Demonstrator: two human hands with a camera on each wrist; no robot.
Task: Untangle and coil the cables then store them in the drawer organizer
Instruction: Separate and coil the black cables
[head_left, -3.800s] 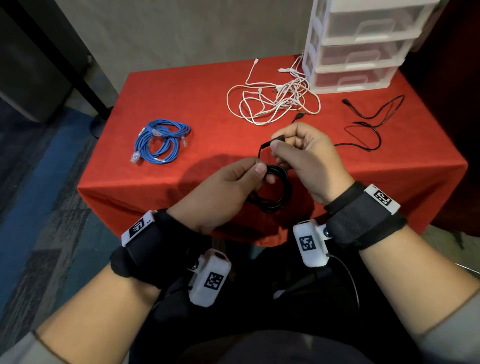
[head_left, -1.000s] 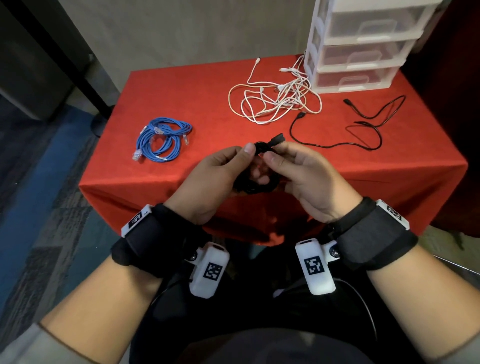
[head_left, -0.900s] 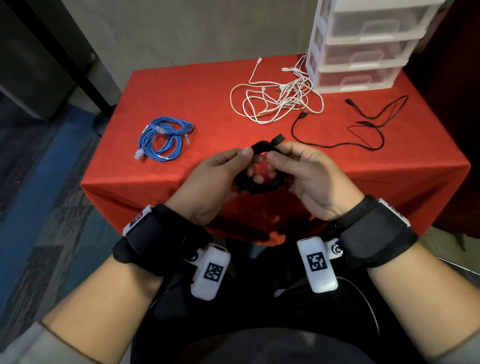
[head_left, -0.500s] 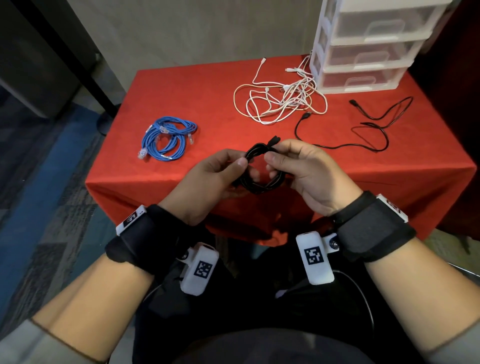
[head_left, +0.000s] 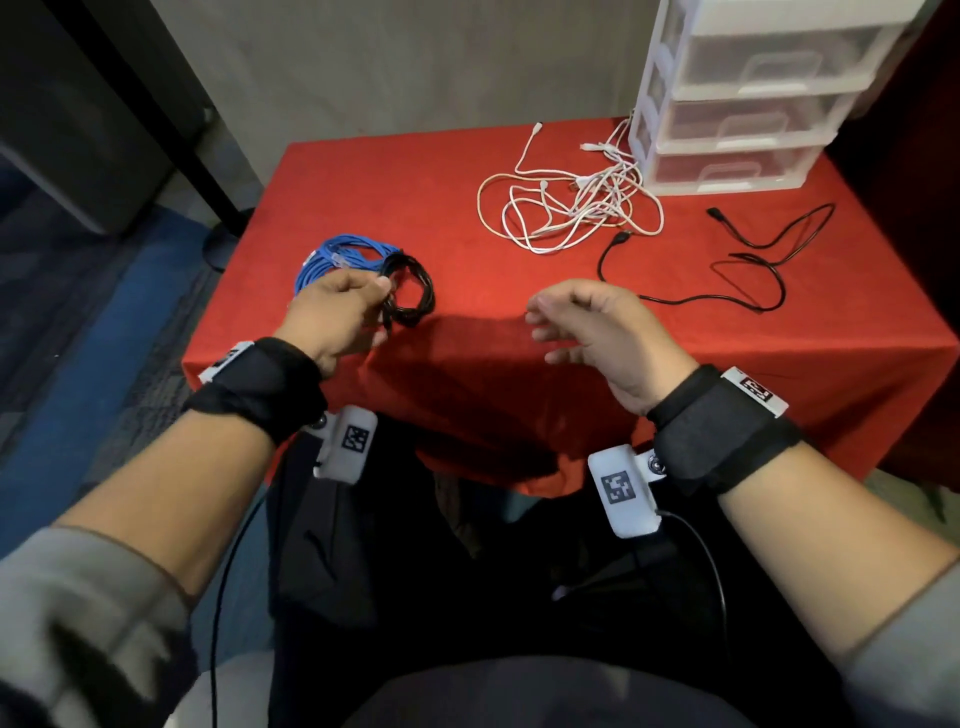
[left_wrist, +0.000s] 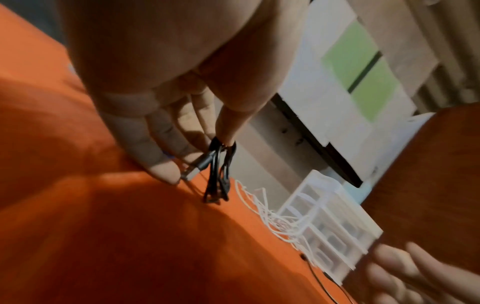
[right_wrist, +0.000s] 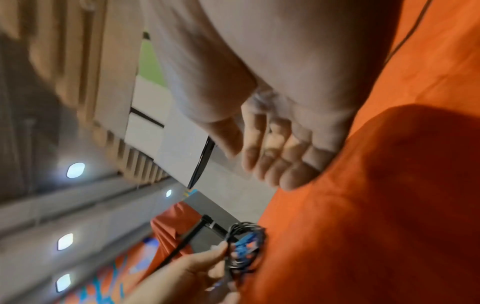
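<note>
My left hand (head_left: 363, 299) pinches a coiled black cable (head_left: 410, 291) between thumb and fingers, low over the red tablecloth beside the coiled blue cable (head_left: 337, 260). The left wrist view shows the black coil (left_wrist: 218, 174) hanging from my fingertips, its lower end at the cloth. My right hand (head_left: 561, 322) hovers empty near the table's front edge, fingers loosely spread; the right wrist view shows the same relaxed fingers (right_wrist: 272, 160). A tangle of white cables (head_left: 571, 208) lies at the back. A loose black cable (head_left: 737, 270) trails on the right. The clear drawer organizer (head_left: 737, 104) stands at the back right, drawers closed.
The red-clothed table (head_left: 467, 364) has its front edge just under my hands. Blue and grey carpet (head_left: 78, 338) lies to the left, and a dark table leg (head_left: 171, 140) stands beyond the left corner.
My right hand has let go of the black coil. My left hand has carried it left to the blue cable. The right hand has drifted right, empty.
</note>
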